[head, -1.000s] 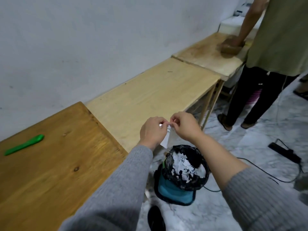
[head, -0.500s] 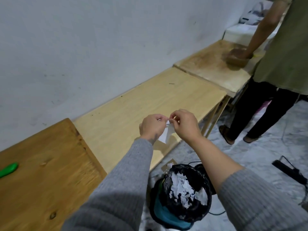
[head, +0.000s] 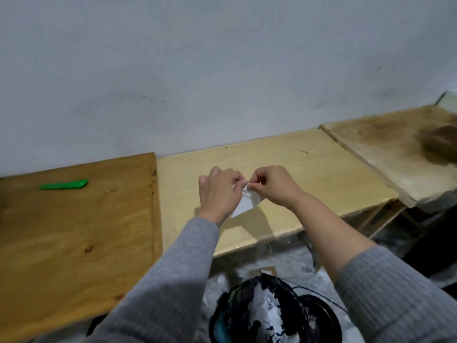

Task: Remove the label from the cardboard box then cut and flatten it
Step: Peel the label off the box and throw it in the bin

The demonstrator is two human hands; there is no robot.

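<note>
Both hands are up over the middle table, working on a small white piece of paper label (head: 244, 205). The left hand (head: 220, 194) has its fingers curled, and its grip pinches the top edge of the label between thumb and fingertips. The right hand (head: 274, 186) is the same deal: fingers curled in, grip pinching the label's top edge right next to the left one, so the two sets of fingertips are basically touching. The label hangs down from that pinch point, sort of crumpled on its right side, and sits in the air just above the pale yellow wooden table (head: 309, 174), casting a shadow on it. Both arms are in grey ribbed knit sleeves (head: 173, 280), the right one pushed up the forearm.

At about 9 o'clock from the hands there's a darker orange-brown plywood table (head: 74, 243) butted up against the pale one, and a flat green plastic tool (head: 63, 184) lies on it near the wall, well apart from the hands. I can't tell if it's a cutter or something else.

Out at 2 o'clock is a third, worn and stained wooden table (head: 385, 154), with a blurry brown shape at the frame edge on it.

Down at 6 o'clock, on the floor, sits a round bin with a black plastic liner (head: 249, 308), with torn white paper scraps (head: 269, 313) in it and a bit of teal showing on its side. The whole back is a plain grey-white wall (head: 222, 70).
</note>
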